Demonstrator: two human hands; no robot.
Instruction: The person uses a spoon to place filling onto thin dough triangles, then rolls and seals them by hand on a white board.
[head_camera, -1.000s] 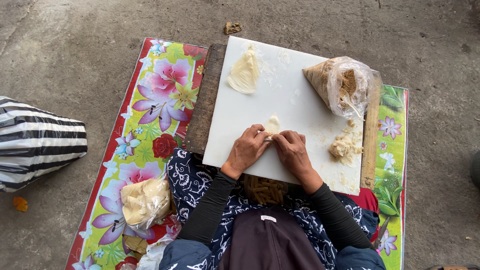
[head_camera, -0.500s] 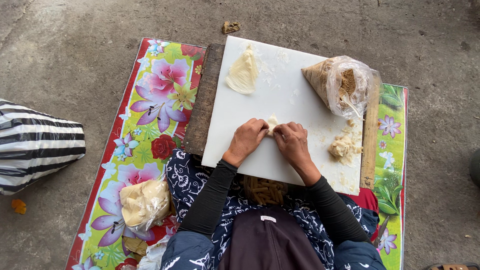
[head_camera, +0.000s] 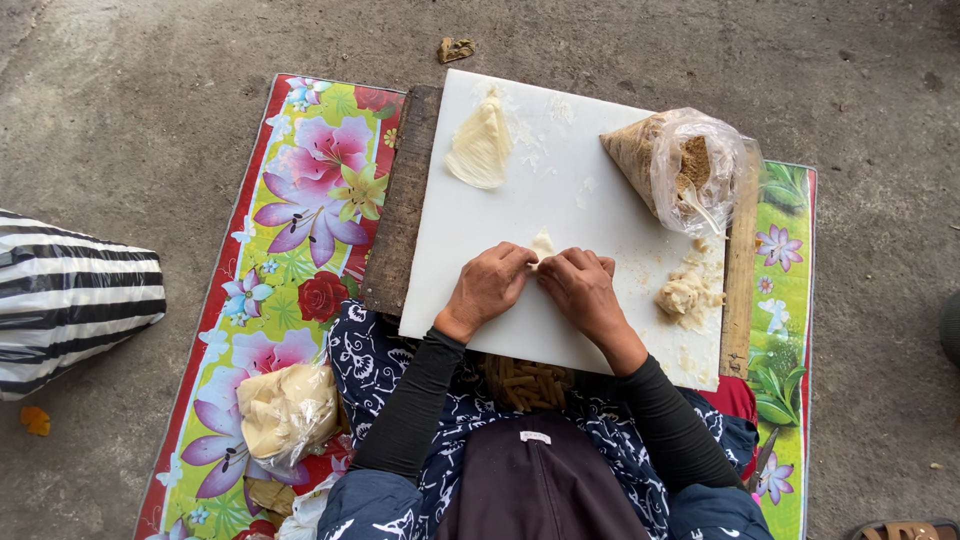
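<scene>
At the far left of the concrete floor (head_camera: 150, 100) lies a black-and-white striped bag (head_camera: 70, 295), well apart from the work. A floral plastic mat (head_camera: 300, 210) comes next, with a clear bag of pale dough sheets (head_camera: 285, 410) near its near-left corner. On the mat rests a dark wooden plank (head_camera: 400, 200) under a white cutting board (head_camera: 560, 170). A folded pale wrapper stack (head_camera: 480, 148) lies near the board's far-left corner.

At the board's middle, the left hand (head_camera: 487, 290) and the right hand (head_camera: 580, 290) meet, fingertips of both pinching a small dough piece (head_camera: 542, 243) between them. It looks light, soft and easily torn, perhaps slightly tacky; holding it gently by its edges seems best.

To the right, a lump of crumbly filling (head_camera: 685, 295) sits near the board's right edge, and a clear bag of brown filling (head_camera: 680, 165) lies at the far-right corner. The setting appears outdoors, in daylight.
</scene>
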